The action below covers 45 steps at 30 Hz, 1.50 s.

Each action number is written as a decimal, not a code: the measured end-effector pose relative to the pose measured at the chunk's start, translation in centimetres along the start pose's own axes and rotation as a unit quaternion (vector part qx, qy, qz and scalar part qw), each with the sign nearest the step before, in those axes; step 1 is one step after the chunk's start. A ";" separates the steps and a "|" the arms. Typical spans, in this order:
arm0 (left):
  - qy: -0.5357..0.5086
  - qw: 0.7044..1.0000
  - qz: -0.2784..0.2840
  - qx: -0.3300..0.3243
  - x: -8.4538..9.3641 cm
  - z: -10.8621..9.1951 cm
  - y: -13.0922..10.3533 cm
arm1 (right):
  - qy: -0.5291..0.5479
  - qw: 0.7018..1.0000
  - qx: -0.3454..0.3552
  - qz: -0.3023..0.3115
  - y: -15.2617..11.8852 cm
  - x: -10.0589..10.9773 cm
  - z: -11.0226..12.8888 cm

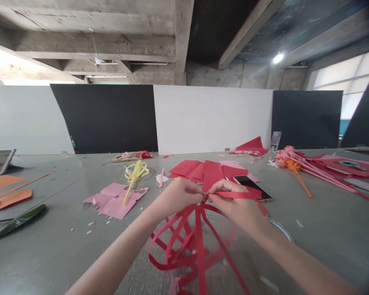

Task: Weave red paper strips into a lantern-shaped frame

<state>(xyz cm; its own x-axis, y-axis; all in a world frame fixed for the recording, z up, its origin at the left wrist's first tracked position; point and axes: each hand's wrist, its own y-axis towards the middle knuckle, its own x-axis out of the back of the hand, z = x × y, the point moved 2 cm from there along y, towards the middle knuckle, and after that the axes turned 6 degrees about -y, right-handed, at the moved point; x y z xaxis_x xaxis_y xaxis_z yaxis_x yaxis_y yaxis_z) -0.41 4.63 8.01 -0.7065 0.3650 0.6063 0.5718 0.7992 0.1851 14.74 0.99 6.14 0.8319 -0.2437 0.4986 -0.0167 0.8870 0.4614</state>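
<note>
A bundle of looped red paper strips (198, 241) hangs below my two hands, its strips meeting at one point between them. My left hand (183, 196) is closed, thumb and fingers pinching that meeting point. Close against it on the right, my right hand (226, 198) pinches the end of a red strip (249, 193) that extends rightward over the back of the hand. Folded red paper (192, 170) lies just behind the hands, and a dark-screened phone (254, 188) is behind the right hand.
Pink paper with cut holes (112, 201) and a yellow paper flower (136, 172) lie left of centre. Orange paper (10, 200), a green leaf (21, 221) and a tablet (0, 162) are far left. Pink strips (313, 170) and scissors (352, 164) lie right. Panels (213, 119) stand behind.
</note>
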 end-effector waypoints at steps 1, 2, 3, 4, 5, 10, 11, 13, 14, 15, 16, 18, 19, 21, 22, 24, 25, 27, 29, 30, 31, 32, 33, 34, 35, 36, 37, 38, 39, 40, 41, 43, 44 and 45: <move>-0.002 1.000 0.003 -0.002 0.0 0.0 0.0 | -0.002 1.000 -0.001 0.002 0.0 0.0 0.0; -0.004 1.000 0.007 -0.004 -0.1 0.0 0.0 | -0.004 1.000 -0.003 0.003 0.0 0.1 0.0; -0.007 1.000 0.010 -0.006 -0.1 -0.1 0.0 | -0.006 1.000 -0.005 0.001 0.0 0.1 0.0; -0.008 1.000 0.013 -0.007 -0.1 -0.1 0.0 | -0.008 1.000 -0.006 -0.001 0.0 0.1 0.0; -0.007 1.000 0.016 -0.008 -0.1 -0.1 0.0 | -0.009 1.000 -0.004 -0.004 0.0 0.1 0.0; 0.000 1.000 0.024 -0.005 0.0 0.0 0.0 | -0.007 1.000 -0.002 0.002 0.1 0.1 0.1; -0.001 1.000 0.028 -0.002 0.0 0.0 0.0 | -0.005 1.000 -0.007 0.004 0.1 0.2 0.1; -0.002 0.999 0.035 0.002 0.1 0.0 -0.1 | 0.005 1.000 -0.023 0.011 0.1 0.2 0.1; -0.002 0.999 0.038 0.002 0.2 -0.1 -0.1 | 0.014 0.999 -0.034 0.017 0.0 0.3 0.1; -0.003 0.999 0.042 0.002 0.2 -0.1 -0.1 | 0.024 0.998 -0.045 0.024 0.0 0.3 0.2; -0.004 0.999 0.047 0.004 0.3 0.0 -0.1 | 0.034 0.997 -0.056 0.030 0.0 0.3 0.3; -0.007 0.998 0.057 0.010 0.4 0.0 -0.1 | 0.053 0.995 -0.075 0.039 -0.1 0.3 0.4; -0.008 0.998 0.060 0.013 0.4 0.1 -0.1 | 0.061 0.994 -0.082 0.043 -0.2 0.3 0.5; -0.005 0.998 0.058 0.014 0.4 0.2 -0.1 | 0.074 0.992 -0.090 0.053 -0.2 0.3 0.6; -0.002 0.998 0.055 0.013 0.4 0.2 -0.1 | 0.080 0.991 -0.091 0.057 -0.2 0.3 0.6; 0.004 0.999 0.045 0.007 0.4 0.3 0.0 | 0.092 0.989 -0.093 0.066 -0.2 0.3 0.5; 0.005 0.999 0.039 0.002 0.4 0.2 0.0 | 0.098 0.988 -0.094 0.071 -0.2 0.3 0.4; 0.004 1.000 0.022 -0.010 0.3 0.1 0.0 | 0.114 0.986 -0.092 0.083 -0.1 0.3 0.2; 0.008 1.000 -0.005 -0.017 0.2 -0.1 0.1 | 0.128 0.984 -0.085 0.085 0.0 0.2 0.1; 0.015 1.000 -0.022 -0.017 0.2 -0.2 0.0 | 0.131 0.985 -0.080 0.079 0.0 0.1 0.1; 0.026 0.999 -0.041 -0.016 0.1 -0.3 0.0 | 0.126 0.987 -0.077 0.068 0.0 0.1 0.0; 0.040 0.997 -0.061 -0.015 0.0 -0.5 0.0 | 0.116 0.989 -0.073 0.057 0.1 0.1 0.0; 0.055 0.995 -0.077 -0.016 -0.1 -0.6 -0.1 | 0.104 0.991 -0.069 0.044 0.1 0.1 0.0; 0.068 0.993 -0.090 -0.019 -0.2 -0.8 -0.1 | 0.092 0.993 -0.067 0.031 0.1 0.1 -0.1; 0.078 0.992 -0.098 -0.023 -0.3 -0.9 -0.2 | 0.084 0.994 -0.067 0.020 0.1 0.0 -0.1; 0.084 0.991 -0.101 -0.028 -0.4 -1.0 -0.3 | 0.082 0.994 -0.070 0.010 0.1 0.0 -0.1; 0.085 0.991 -0.099 -0.031 -0.4 -1.1 -0.3 | 0.085 0.994 -0.075 0.005 0.1 0.0 -0.1; 0.081 0.992 -0.094 -0.034 -0.5 -1.1 -0.3 | 0.090 0.993 -0.077 0.005 0.1 -0.1 -0.2; 0.075 0.993 -0.085 -0.036 -0.5 -1.1 -0.3 | 0.091 0.993 -0.077 0.006 0.1 -0.1 -0.2; 0.066 0.994 -0.075 -0.037 -0.5 -1.0 -0.3 | 0.088 0.993 -0.077 0.005 0.1 -0.1 -0.3; 0.055 0.996 -0.063 -0.035 -0.4 -0.9 -0.2 | 0.084 0.994 -0.076 0.003 0.1 -0.2 -0.3; 0.023 0.999 -0.039 -0.023 -0.3 -0.6 -0.1 | 0.078 0.994 -0.082 -0.007 0.2 -0.2 -0.6; 0.005 1.000 -0.025 -0.014 -0.2 -0.4 0.0 | 0.080 0.993 -0.089 -0.014 0.2 -0.2 -0.7; -0.012 1.000 -0.014 -0.006 -0.1 -0.2 0.0 | 0.084 0.992 -0.095 -0.022 0.2 -0.2 -0.9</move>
<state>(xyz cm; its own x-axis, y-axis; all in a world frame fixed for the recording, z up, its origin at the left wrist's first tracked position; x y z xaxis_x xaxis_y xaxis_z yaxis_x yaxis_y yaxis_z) -0.24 4.54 8.07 -0.7317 0.3542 0.5824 0.5568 0.8034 0.2109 15.01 1.57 5.47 0.9104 -0.2285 0.3449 0.1128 0.9391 0.3246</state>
